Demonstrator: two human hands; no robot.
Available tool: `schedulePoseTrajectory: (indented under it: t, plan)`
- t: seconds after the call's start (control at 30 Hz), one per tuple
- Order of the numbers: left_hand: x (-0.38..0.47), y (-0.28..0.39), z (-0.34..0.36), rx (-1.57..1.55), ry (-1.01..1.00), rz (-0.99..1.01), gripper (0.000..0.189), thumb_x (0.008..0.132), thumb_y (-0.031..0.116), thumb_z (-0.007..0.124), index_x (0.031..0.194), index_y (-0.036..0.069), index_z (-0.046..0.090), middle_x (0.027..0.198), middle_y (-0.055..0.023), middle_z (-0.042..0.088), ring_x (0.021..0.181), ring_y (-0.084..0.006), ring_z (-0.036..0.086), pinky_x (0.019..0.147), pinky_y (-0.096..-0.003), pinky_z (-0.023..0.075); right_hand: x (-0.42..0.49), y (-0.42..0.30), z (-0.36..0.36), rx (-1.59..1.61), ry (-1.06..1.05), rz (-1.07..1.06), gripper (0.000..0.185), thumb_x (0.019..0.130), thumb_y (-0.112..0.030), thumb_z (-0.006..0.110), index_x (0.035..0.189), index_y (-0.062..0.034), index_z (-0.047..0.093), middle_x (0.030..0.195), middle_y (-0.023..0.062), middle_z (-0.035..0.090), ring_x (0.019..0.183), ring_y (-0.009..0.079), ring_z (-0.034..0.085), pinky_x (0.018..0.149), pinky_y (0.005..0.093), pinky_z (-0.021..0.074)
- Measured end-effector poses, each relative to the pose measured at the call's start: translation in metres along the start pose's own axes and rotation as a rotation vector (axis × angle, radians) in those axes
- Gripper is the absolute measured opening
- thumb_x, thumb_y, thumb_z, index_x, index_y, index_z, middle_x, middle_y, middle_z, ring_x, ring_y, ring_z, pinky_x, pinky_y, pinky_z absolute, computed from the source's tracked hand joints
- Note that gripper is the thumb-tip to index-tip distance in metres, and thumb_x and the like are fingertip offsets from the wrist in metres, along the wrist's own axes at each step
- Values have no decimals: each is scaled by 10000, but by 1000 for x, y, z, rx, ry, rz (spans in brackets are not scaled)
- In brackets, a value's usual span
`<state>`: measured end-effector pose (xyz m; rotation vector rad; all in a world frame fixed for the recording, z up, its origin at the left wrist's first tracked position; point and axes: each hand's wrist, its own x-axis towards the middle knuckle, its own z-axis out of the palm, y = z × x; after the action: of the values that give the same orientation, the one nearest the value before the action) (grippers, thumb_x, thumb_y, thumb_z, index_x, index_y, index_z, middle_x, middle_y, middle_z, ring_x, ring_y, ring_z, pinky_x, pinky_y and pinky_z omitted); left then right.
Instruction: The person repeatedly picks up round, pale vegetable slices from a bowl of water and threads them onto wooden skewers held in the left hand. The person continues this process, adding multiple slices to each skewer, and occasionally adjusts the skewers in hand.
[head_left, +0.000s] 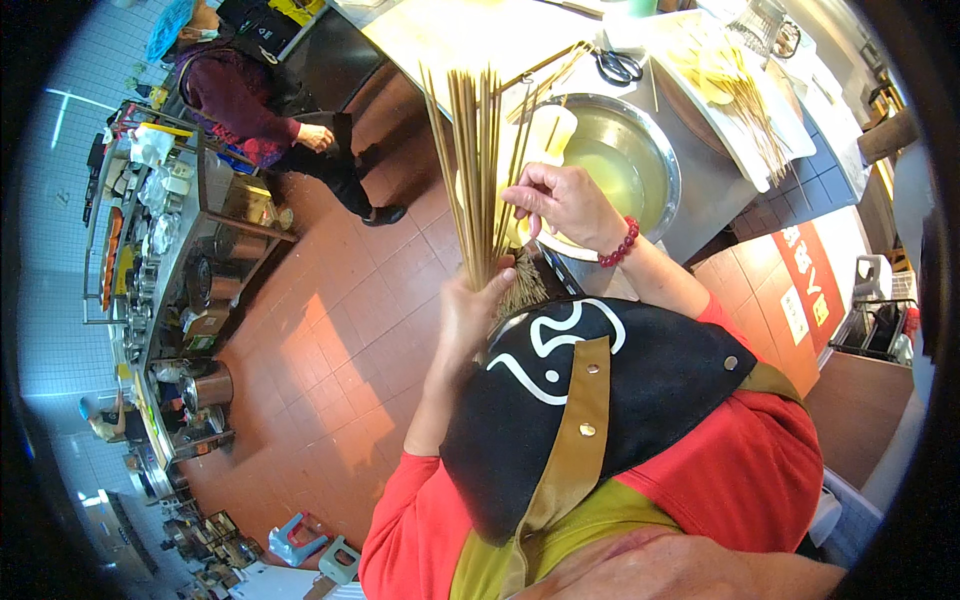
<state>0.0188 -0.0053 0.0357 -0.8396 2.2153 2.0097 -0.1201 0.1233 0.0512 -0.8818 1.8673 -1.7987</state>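
Observation:
A bundle of long thin wooden skewers (472, 172) stands upright in my left hand (480, 296), which grips the lower ends. My right hand (559, 199), with a red bead bracelet (619, 241) at its wrist, is beside the bundle's right side, fingers bent near a few splayed skewers; whether it pinches one I cannot tell. Beyond the hands is a steel bowl (667, 157) holding yellowish liquid, with pale yellow pieces by its left part. Skewered pale yellow slices (701, 71) lie on a white tray (802, 142) at the upper right.
Black-handled scissors (619, 67) lie beyond the bowl on the worktable. A person in a blue cap (240, 97) stands on the tiled floor (337, 360) at upper left. Along the left runs a steel shelf unit with pots (210, 386); another person (112, 420) is far off there.

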Motion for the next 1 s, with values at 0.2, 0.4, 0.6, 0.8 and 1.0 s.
schedulePoseTrajectory:
  t: [0.2, 0.4, 0.6, 0.8, 1.0]
  plan:
    - [-3, 5, -2, -161, 47, -47, 191, 800, 131, 637, 951, 14, 640, 750, -14, 584, 611, -90, 475, 559, -223, 376, -2, 1, -10, 10, -6, 6, 275, 862, -249, 587, 799, 18, 592, 626, 51, 595, 515, 88, 583, 468, 203, 463]
    - [-1, -2, -1, -236, 46, 36, 179, 813, 136, 639, 895, -22, 620, 694, -33, 565, 515, -64, 425, 468, -195, 327, -4, 8, -21, -13, -75, -22, 289, 858, -281, 590, 789, -1, 608, 633, 34, 607, 524, 80, 587, 467, 201, 449]
    - [-1, -3, -1, -278, 97, 74, 198, 802, 143, 655, 852, -42, 605, 678, -65, 569, 464, -74, 412, 415, -200, 316, 0, 32, -69, -159, -17, 127, 257, 916, -261, 486, 932, -40, 615, 788, 23, 629, 584, 53, 584, 484, 173, 444]
    - [1, -2, 1, -233, 82, 18, 137, 802, 138, 655, 806, 10, 607, 552, 19, 474, 461, -48, 385, 427, -190, 281, 18, 134, -95, -830, -161, 146, 250, 839, -229, 553, 998, -40, 595, 884, 98, 621, 793, 202, 606, 700, 308, 482]
    - [0, 1, 2, -244, 70, 5, 138, 807, 140, 642, 765, 16, 600, 542, 22, 471, 447, -49, 382, 417, -190, 276, 17, 192, -67, -1276, -696, 282, 432, 715, -283, 668, 1035, -11, 566, 1023, 166, 614, 952, 280, 594, 817, 367, 468]
